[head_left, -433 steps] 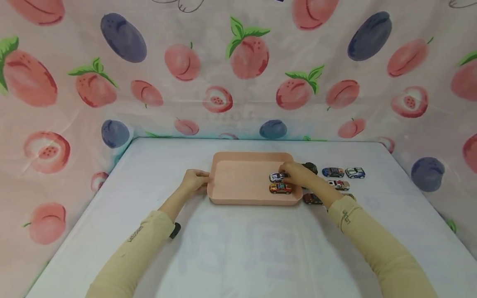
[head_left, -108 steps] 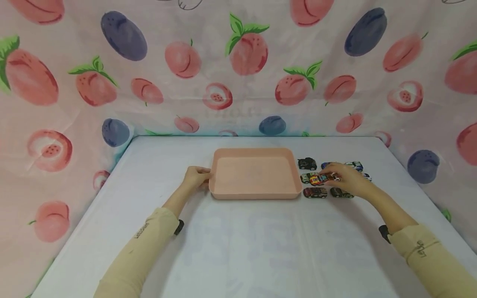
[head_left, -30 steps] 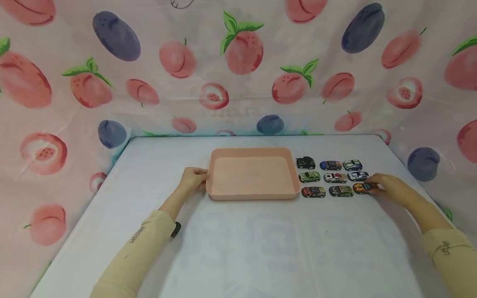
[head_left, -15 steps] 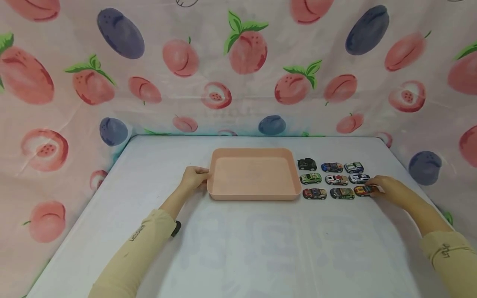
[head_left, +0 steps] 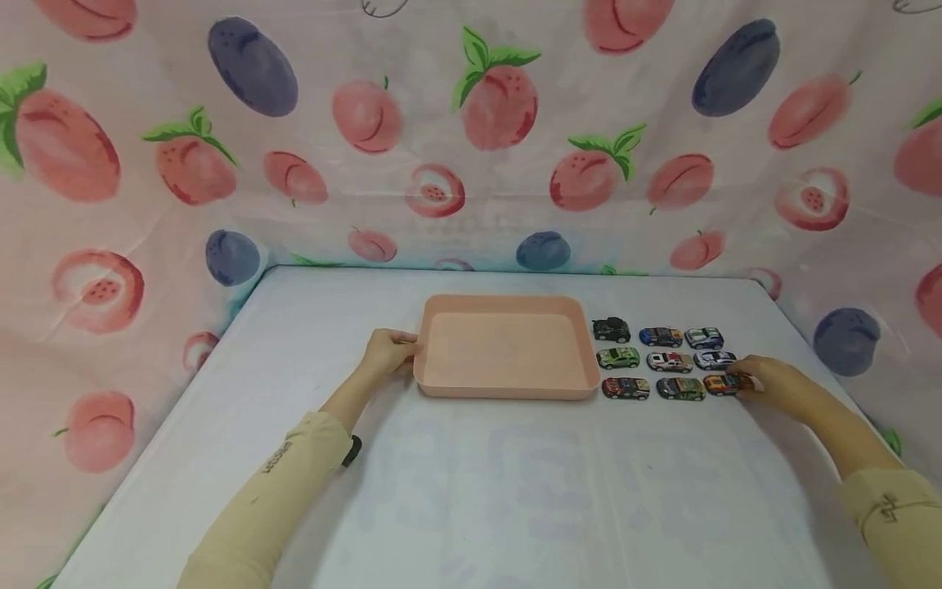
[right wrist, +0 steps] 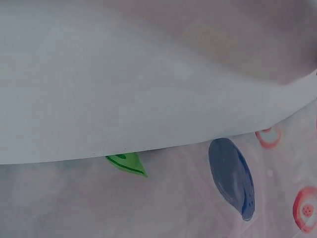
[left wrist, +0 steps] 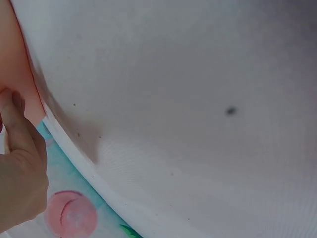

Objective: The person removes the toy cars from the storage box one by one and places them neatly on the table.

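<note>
A shallow peach-coloured tray (head_left: 508, 348) with nothing in it lies on the white table. My left hand (head_left: 386, 352) pinches its left rim; the left wrist view shows the fingers and thumb at that edge. To the right of the tray, several small toy cars stand in three rows. At the right end of the front row is an orange toy car (head_left: 719, 384), its rear end between the fingertips of my right hand (head_left: 776, 386). A white toy car (head_left: 714, 360) sits just behind it. In the right wrist view the toy cars are out of sight.
Nearest the tray are a black toy car (head_left: 612, 330), a green one (head_left: 618, 357) and a dark red one (head_left: 625, 388). A fruit-print cloth (head_left: 486, 221) rises behind the white table (head_left: 515, 491) and at both sides.
Earlier, the white and orange toy cars were in the tray. My right hand has since carried the orange one over the others to the front row's right end. Over the last second little has moved.
</note>
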`<control>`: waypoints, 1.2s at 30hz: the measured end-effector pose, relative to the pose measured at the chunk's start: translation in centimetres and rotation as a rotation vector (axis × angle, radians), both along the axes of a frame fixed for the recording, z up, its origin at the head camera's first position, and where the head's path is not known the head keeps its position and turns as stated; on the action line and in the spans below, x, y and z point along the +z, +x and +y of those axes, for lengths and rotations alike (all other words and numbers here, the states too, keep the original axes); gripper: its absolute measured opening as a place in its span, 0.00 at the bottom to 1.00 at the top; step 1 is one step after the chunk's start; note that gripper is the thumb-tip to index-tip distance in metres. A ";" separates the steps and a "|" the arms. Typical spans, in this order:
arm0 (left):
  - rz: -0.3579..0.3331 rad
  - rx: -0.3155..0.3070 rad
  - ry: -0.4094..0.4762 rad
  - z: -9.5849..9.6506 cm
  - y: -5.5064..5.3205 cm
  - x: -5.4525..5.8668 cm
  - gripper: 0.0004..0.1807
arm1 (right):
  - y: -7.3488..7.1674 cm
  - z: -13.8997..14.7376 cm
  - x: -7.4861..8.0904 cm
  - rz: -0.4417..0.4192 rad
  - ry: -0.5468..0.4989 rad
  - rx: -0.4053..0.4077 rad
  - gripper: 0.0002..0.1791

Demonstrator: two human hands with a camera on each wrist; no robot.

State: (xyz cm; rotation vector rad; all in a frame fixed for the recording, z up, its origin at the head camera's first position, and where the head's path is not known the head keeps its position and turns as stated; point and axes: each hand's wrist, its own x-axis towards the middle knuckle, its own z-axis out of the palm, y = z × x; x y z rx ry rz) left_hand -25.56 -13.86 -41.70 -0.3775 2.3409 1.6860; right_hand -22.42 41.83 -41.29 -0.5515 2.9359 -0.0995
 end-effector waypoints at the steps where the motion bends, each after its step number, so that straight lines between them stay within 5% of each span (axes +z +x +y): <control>1: -0.002 0.002 -0.001 0.0 0.0 0.1 0.17 | 0.0 0.0 0.0 0.001 -0.002 -0.004 0.17; 13: -0.061 -0.008 0.034 0.3 -0.5 0.9 0.18 | 0.4 -0.5 0.5 0.157 -0.088 0.068 0.17; 17: -0.083 -0.010 0.043 0.2 -0.5 1.1 0.19 | 0.3 -1.6 0.8 0.143 -0.081 0.039 0.18; 25: -0.087 -0.013 0.036 0.0 -0.4 1.2 0.19 | 0.6 -5.4 2.3 0.195 -0.154 0.031 0.19; 32: -0.037 -0.052 0.060 -0.6 -0.8 0.4 0.17 | 0.6 -9.2 3.4 0.277 -0.272 0.092 0.18; 36: -0.036 -0.031 0.021 -0.2 -0.3 0.7 0.18 | 0.5 -11.3 3.5 0.304 -0.339 0.127 0.18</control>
